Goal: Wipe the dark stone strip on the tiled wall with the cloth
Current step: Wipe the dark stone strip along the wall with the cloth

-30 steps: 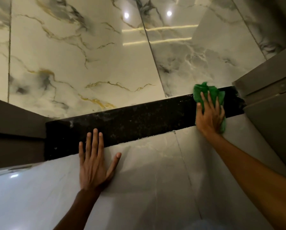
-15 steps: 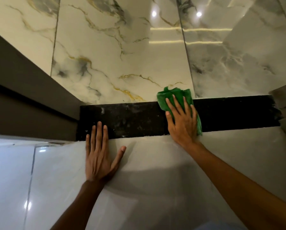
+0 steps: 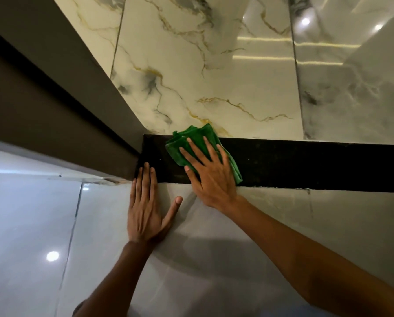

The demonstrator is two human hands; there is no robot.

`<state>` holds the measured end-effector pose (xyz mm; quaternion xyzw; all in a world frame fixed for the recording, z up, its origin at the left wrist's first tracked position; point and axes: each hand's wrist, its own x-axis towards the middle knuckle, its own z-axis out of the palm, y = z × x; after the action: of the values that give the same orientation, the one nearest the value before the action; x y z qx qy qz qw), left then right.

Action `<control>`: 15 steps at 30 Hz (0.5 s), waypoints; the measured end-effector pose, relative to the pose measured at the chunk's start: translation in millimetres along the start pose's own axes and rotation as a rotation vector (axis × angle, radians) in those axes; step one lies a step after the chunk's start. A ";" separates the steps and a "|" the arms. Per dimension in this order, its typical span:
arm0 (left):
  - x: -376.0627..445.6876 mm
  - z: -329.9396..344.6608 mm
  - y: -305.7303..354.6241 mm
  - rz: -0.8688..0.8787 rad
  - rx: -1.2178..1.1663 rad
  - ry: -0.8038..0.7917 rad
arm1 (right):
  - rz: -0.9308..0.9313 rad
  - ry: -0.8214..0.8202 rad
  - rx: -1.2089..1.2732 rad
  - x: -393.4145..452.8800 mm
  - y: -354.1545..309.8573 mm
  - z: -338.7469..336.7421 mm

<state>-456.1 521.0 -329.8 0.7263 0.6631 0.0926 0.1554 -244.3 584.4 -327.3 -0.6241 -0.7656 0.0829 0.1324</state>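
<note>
A dark speckled stone strip (image 3: 305, 164) runs across the tiled wall. My right hand (image 3: 210, 176) lies flat on a folded green cloth (image 3: 192, 138) and presses it against the strip near its left end. Most of the cloth is under my palm and fingers; its upper left part and right edge stick out. My left hand (image 3: 145, 207) rests flat on the grey tile just below the strip, fingers together and thumb spread, its fingertips reaching onto the strip's lower left corner. It holds nothing.
A brown frame (image 3: 61, 88) slants down from the upper left and meets the strip's left end. White marble-look tiles (image 3: 214, 72) with gold and grey veins cover the wall above the strip. Glossy grey tiles (image 3: 237, 248) lie below it.
My right hand has slid the cloth leftward along the strip, from its right end almost to its left end. My left hand has stayed planted on the tile below.
</note>
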 end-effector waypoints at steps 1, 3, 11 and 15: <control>-0.3 -1.0 -0.5 -0.006 -0.006 -0.010 | -0.019 -0.009 -0.002 0.2 -0.4 0.7; -0.5 -2.7 0.3 -0.017 -0.015 -0.033 | -0.075 -0.033 -0.006 -1.2 1.3 0.0; -1.7 -3.3 -0.7 -0.008 -0.040 -0.037 | -0.227 -0.118 0.015 -14.5 7.3 -11.3; 1.8 -0.8 3.8 0.015 -0.026 -0.041 | -0.244 -0.124 -0.004 -31.6 22.3 -16.8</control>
<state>-452.6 522.6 -327.9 0.7309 0.6531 0.0874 0.1779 -212.4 557.5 -320.9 -0.5203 -0.8426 0.1032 0.0925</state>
